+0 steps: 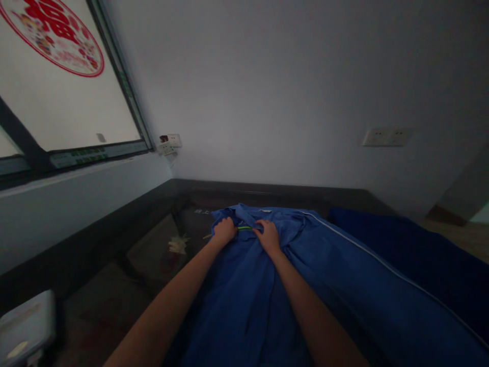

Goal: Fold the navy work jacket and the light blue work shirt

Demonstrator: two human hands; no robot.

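Observation:
A blue garment with white piping [336, 255] lies spread on the dark table, its upper edge bunched up. My left hand [225, 230] is closed on the fabric near that upper edge. Opposite it, my right hand [268, 236] pinches the cloth with thumb and fingers. Between the two hands a short bright green strip [245, 228] shows across the folds; whether the fingers also grip its ends I cannot tell. A small white label [265, 211] sits at the garment's top edge.
Dark blue cloth [397, 244] lies to the right. The glossy dark table [153, 214] meets the wall behind. A pale grey-white object [28, 323] stands at the lower left. Wall sockets [385, 137] and a window with a red round decoration [57, 35] are beyond.

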